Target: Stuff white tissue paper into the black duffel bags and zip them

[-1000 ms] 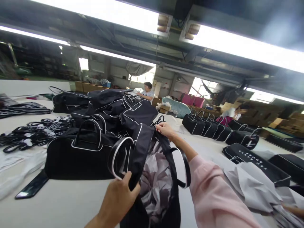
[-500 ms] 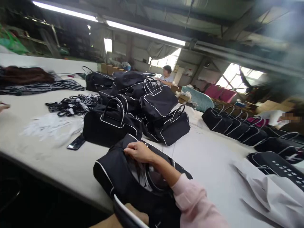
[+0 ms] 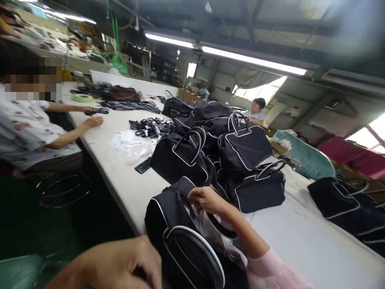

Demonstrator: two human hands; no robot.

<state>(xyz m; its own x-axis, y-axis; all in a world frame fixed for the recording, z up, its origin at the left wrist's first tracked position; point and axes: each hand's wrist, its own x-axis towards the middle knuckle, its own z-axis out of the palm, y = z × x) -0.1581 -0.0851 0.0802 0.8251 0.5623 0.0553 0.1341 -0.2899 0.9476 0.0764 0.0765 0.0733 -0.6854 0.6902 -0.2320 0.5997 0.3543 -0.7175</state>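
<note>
A black bag (image 3: pixel 167 210) with white piping lies on the table before me, its top gaping and a pale lining or plastic showing inside. My right hand (image 3: pixel 207 199), in a pink sleeve, is closed with its fingers pinched at the far edge of the bag's opening. One looped handle (image 3: pixel 198 251) stands on the near side. At the lower left my left hand (image 3: pixel 129 261) is beside the bag, its fingers curled and partly cut off by the frame; whether it holds anything is hidden. Behind the bag rises a pile of similar bags (image 3: pixel 186 156).
A phone (image 3: pixel 142 165), white strips (image 3: pixel 124 142) and bundled black straps (image 3: pixel 152 127) lie on the table (image 3: pixel 116 176). A co-worker (image 3: pixel 36 124) sits at the left, handling a strap. Another person (image 3: pixel 257 110) is behind the pile. More bags (image 3: pixel 345 208) stand right.
The view has swung left, bringing the seated co-worker in. My left hand has come away from behind the near handle to the bag's left side. My right hand stays at the opening.
</note>
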